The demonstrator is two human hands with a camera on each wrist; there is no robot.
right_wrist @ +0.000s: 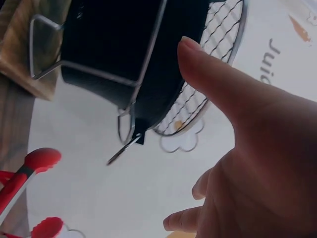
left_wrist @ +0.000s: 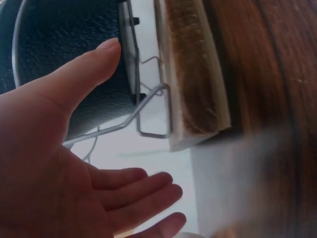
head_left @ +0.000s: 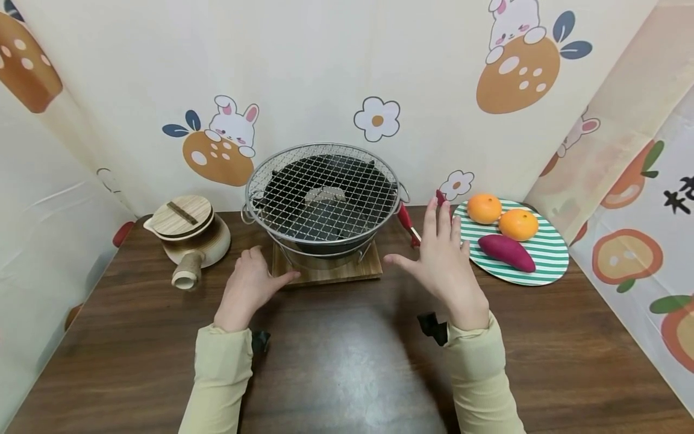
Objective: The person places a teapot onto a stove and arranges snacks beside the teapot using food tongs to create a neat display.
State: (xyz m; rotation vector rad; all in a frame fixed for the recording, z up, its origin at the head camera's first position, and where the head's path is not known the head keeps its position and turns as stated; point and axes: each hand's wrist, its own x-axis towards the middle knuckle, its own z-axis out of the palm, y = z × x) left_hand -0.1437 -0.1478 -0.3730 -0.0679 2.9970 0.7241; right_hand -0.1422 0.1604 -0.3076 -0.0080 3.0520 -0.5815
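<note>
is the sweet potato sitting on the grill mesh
No, the sweet potato lies on the striped plate beside two oranges, and the grill mesh has nothing on it.

Grill [head_left: 323, 196] on board [head_left: 327, 271], between pot [head_left: 190, 232] and plate [head_left: 542, 256]

Left, a lidded clay pot [head_left: 190, 232]; right, a striped plate [head_left: 547, 250] with two oranges [head_left: 484, 208] and a sweet potato [head_left: 506, 252].
</note>
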